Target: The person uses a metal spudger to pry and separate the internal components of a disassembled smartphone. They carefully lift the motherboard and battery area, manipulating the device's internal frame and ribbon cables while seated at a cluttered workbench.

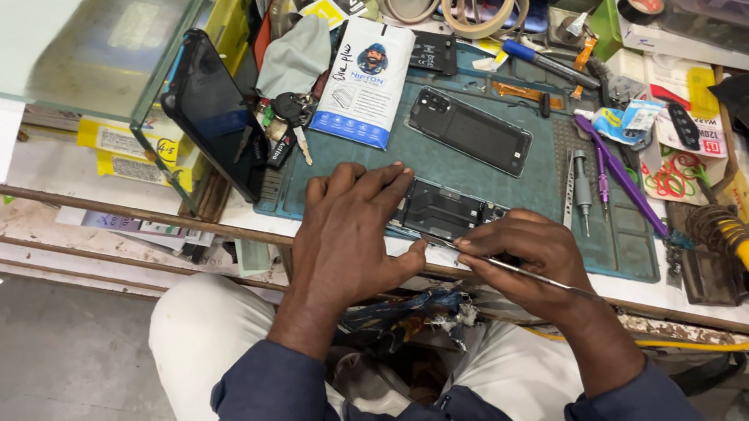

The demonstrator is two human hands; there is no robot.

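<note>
- The left hand (pixel 348 235) is pressing flat, fingers together, on the opened phone (pixel 443 209) at six o'clock on the green mat (pixel 539 163).
- The right hand (pixel 528 251) is pinching thin tweezers (pixel 506 267), tips reaching toward the phone's lower edge.
- A back cover (pixel 470 131) is lying at twelve o'clock from the phone, apart.
- Doing this well, I judge, is needing steady downward pressure, a shallow tool angle and small movements near the board.
</note>
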